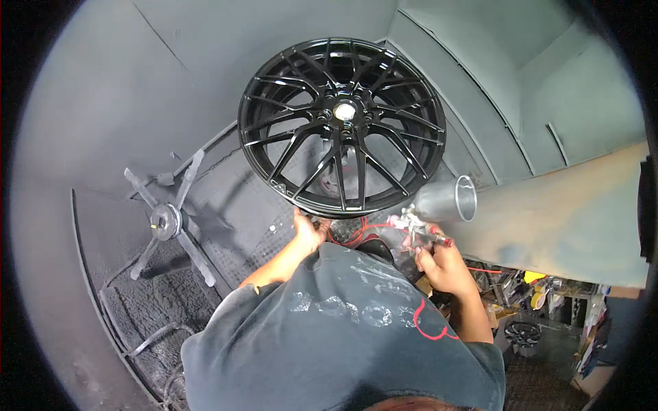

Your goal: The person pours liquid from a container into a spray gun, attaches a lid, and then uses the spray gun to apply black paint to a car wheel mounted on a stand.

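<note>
A glossy black multi-spoke wheel rim (340, 159) faces up in front of me, with a pale round spot at its hub. My left hand (312, 231) is at the near lower edge of this rim, its fingers curled against the edge and partly hidden beneath it. In my right hand (444, 266) is a spray gun (413, 226), gripped by its handle just right of the rim's near edge. A clear, greyish cup (458, 200) sits on the gun, tilted with its round end to the right. A red hose (356, 234) runs below the rim.
A grey, paint-coated stand with several arms (166, 222) is at the left, near a dark textured mat (161, 315). Grey walls (110, 89) surround the spot. A tan panel (569, 219) rises at the right. Another black wheel (522, 334) lies among clutter at lower right.
</note>
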The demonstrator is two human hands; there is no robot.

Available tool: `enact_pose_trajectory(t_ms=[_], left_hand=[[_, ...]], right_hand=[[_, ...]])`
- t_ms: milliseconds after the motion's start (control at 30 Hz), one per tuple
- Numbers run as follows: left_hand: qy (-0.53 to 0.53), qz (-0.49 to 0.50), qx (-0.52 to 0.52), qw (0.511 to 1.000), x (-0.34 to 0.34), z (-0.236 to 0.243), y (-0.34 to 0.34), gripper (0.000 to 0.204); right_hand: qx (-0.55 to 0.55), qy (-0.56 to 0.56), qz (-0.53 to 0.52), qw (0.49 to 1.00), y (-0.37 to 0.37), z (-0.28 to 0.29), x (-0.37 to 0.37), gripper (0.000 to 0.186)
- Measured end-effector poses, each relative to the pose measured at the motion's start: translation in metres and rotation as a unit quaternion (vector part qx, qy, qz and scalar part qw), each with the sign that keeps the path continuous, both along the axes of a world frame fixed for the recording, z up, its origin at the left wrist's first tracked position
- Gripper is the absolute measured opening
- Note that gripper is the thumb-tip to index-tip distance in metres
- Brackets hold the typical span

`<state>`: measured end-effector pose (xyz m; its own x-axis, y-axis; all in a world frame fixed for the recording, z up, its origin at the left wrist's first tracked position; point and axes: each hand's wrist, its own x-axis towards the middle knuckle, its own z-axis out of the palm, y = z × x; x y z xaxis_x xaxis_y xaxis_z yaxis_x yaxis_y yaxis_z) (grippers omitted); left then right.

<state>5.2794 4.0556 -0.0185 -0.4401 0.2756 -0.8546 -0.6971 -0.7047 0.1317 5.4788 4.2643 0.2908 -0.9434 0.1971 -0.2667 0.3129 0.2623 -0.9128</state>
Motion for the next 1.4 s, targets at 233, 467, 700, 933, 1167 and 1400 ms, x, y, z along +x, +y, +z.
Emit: enact_pose_trajectory(t_ms=[233,467,700,933,1167,1400], left_hand=[[0.007,-0.075,-0.109,0.991,-0.044,0.010,-0.036,0.081],[0.152,0.027,-0.222,0.963,-0.072,-0.032,-0.055,0.045],[0.085,-0.087,-0.259,0.958,-0.034,-0.075,-0.033,0.024],[0.063,-0.112,-0.186,0.974,0.030,-0.063,0.016,0.029],[0.044,-0.162,-0.155,0.974,0.031,-0.056,0.024,0.025],[0.036,-0.229,-0.085,0.969,0.032,-0.075,0.029,0.025]], right_hand=[[0.033,0.026,0.007,0.999,0.027,0.027,-0.028,0.033],[0.143,0.068,0.005,0.987,0.069,0.036,-0.027,0.022],[0.095,0.054,-0.087,0.990,0.104,0.068,-0.024,0.016],[0.072,0.086,-0.060,0.992,0.121,0.089,-0.042,0.022],[0.157,0.086,-0.123,0.976,0.143,0.079,-0.047,0.018],[0.198,0.074,-0.145,0.967,0.139,0.084,-0.044,0.019]])
